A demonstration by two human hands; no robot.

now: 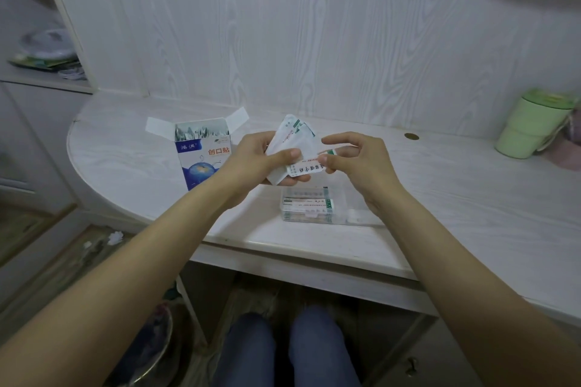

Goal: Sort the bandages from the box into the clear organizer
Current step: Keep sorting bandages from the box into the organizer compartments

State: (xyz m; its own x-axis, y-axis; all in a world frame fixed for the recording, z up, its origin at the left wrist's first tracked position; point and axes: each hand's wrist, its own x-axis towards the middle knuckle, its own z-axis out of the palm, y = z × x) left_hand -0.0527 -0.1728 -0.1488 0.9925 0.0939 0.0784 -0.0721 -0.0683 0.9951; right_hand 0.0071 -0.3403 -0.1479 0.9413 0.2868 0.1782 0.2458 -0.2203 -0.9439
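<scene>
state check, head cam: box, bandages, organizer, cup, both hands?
bandage box: upright, top flaps open, wrappers inside
bandage stack: fanned, in left hand grip
single bandage: pinched by right hand
clear organizer: on desk, bandages already inside
green cup: upright

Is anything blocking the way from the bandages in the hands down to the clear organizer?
Nothing visible blocks it. The white wrapped bandages, held by the left hand and pinched by the right hand, hover just above the clear plastic organizer, whose top looks open, with bandages already inside.
</scene>
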